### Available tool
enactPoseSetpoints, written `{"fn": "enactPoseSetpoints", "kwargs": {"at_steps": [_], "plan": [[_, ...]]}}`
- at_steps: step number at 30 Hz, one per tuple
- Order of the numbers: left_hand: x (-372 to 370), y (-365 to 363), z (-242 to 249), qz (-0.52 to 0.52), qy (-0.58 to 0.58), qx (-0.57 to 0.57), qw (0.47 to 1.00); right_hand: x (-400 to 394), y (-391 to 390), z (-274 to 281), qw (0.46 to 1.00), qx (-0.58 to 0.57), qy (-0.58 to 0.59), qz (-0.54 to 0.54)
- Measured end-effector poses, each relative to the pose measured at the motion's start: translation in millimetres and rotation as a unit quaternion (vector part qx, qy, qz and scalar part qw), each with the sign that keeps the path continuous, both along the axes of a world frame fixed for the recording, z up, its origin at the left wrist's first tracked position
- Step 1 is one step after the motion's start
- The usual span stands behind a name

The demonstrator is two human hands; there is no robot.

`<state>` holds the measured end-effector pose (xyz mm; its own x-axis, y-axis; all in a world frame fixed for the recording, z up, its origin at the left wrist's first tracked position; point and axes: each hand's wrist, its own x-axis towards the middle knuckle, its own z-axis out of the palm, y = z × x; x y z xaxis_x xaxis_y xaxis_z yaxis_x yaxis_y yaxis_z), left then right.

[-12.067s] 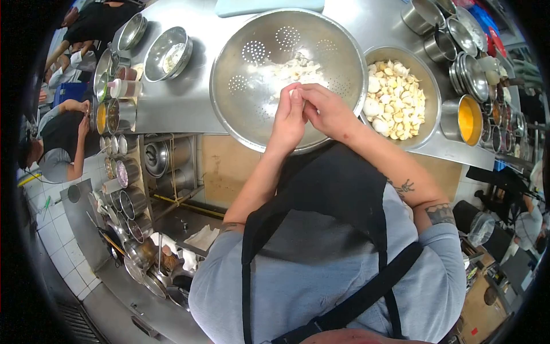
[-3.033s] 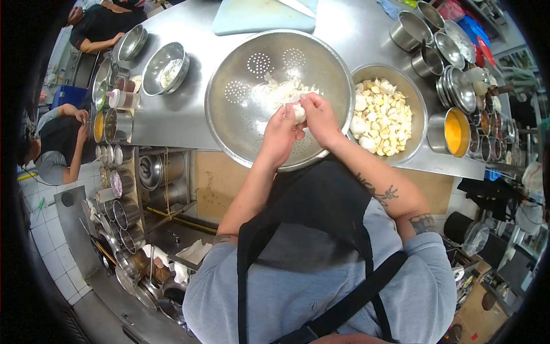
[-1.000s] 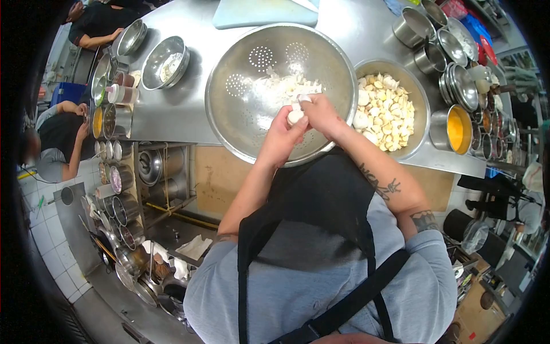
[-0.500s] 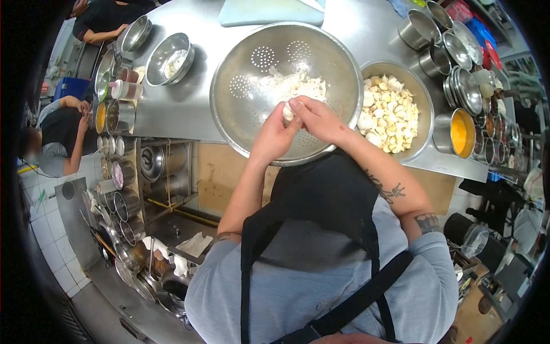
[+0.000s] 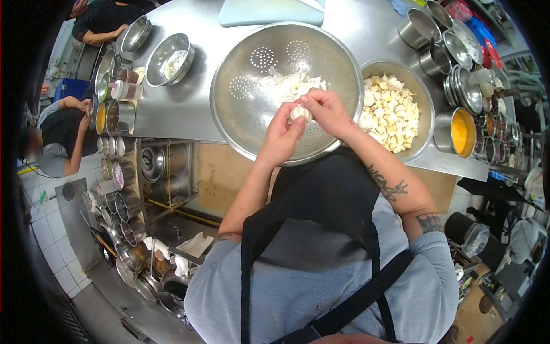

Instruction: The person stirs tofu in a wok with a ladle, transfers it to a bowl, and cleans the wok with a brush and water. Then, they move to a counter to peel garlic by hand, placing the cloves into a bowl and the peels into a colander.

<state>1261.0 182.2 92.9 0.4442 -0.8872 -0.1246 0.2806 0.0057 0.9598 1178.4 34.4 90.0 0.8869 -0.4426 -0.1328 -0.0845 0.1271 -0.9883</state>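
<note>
Over a big steel colander [image 5: 240,112], my left hand [image 5: 281,135] is closed around a white garlic bulb [image 5: 301,113]. My right hand [image 5: 327,113] pinches at the upper side of the same bulb with thumb and fingertips. Pale garlic skins and pieces [image 5: 286,86] lie in a heap on the colander's bottom, just beyond my hands. Right of the colander stands a wide steel bowl [image 5: 425,114]. It is filled with loose garlic cloves [image 5: 395,117] and some whole bulbs. What lies directly under my fingers is hidden.
A small steel bowl [image 5: 154,66] with white bits stands left on the steel table [image 5: 189,114]. A pale cutting board [image 5: 269,14] lies at the back. Pots and an orange-filled container [image 5: 458,133] line the right. Two other people [image 5: 71,135] are at the left.
My hands have shifted slightly apart, and the garlic bulb between them now shows more fully. My right hand has moved a little up and right.
</note>
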Motion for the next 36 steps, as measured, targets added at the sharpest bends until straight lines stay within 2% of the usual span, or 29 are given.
{"fn": "enactPoseSetpoints", "kwargs": {"at_steps": [2,5,8,12,14,15,17,20,23,26,30,32,36], "plan": [[4,6,9,-0.012,0.017,0.01,1.0,-2,-2,-2,0.994,-0.103,0.043,0.015],[12,10,2,-0.004,0.02,0.028,0.999,1,8,-7,0.982,-0.164,0.047,-0.079],[11,6,6,0.04,-0.001,0.036,0.999,5,10,-7,0.972,-0.169,0.033,-0.162],[11,3,10,0.08,-0.032,0.041,0.995,1,8,14,0.996,-0.01,0.08,-0.04],[11,3,12,0.086,-0.068,0.095,0.989,0,16,26,0.997,0.041,0.071,0.013],[10,3,13,0.089,-0.086,0.122,0.985,0,15,21,0.998,0.024,0.048,0.01],[6,-1,0,0.111,-0.115,0.073,0.984,2,14,9,1.0,-0.011,0.004,0.002],[-1,-1,-10,0.132,-0.123,0.04,0.983,2,19,2,0.999,-0.036,0.0,-0.017],[-2,-3,-11,0.121,-0.132,0.028,0.983,-4,15,9,0.995,-0.078,0.064,0.007],[0,-2,-1,0.084,-0.119,-0.001,0.989,-2,22,6,0.997,0.023,-0.063,-0.046],[5,3,18,0.086,-0.059,-0.031,0.994,-8,14,20,0.996,-0.083,-0.031,0.017],[10,4,13,0.038,-0.089,-0.031,0.995,-10,13,21,0.993,-0.116,0.006,0.033],[9,2,13,0.004,-0.132,-0.021,0.991,-8,19,22,0.989,-0.142,0.025,-0.017]]}}
